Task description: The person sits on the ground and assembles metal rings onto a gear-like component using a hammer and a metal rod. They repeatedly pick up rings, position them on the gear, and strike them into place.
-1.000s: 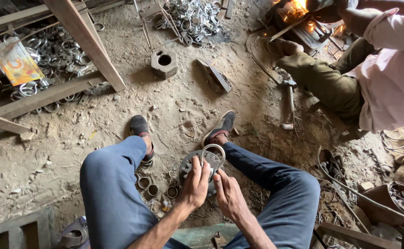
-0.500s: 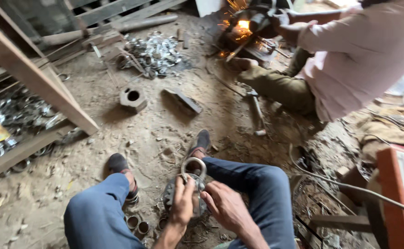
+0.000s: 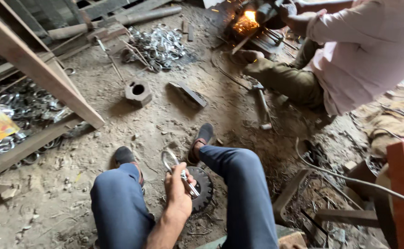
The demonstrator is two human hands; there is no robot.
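The person sits on the dirt floor (image 3: 64,193) with both knees up. Only one of their hands shows. It is the left hand (image 3: 178,186), low in the middle of the view. Its fingers are closed tight around a shiny metal ring (image 3: 169,159) with a thin stem. The ring sticks out of the hand toward 11 o'clock. The stem runs down toward 4 o'clock, over a dark gear wheel (image 3: 205,191). The gear wheel lies flat on the floor between the two legs, right beside the hand at 3 o'clock. I cannot tell if the stem touches the wheel. The right hand is out of the picture.

It looks like the step in hand is holding the ring steady above the gear wheel. I think the next move calls for a firm grip and a slow, careful aim, because the ring is thin and the wheel has teeth. A second hand would help to keep the wheel from sliding.

From the hand, one shoe (image 3: 123,156) is at 10 o'clock and the other shoe (image 3: 204,134) is at 1 o'clock. Far off at 1 o'clock another person (image 3: 368,55) crouches by a bright fire (image 3: 248,20). A hammer (image 3: 263,108) lies near that person's leg. A pile of shiny rings (image 3: 158,44) sits at 12 o'clock, well apart.
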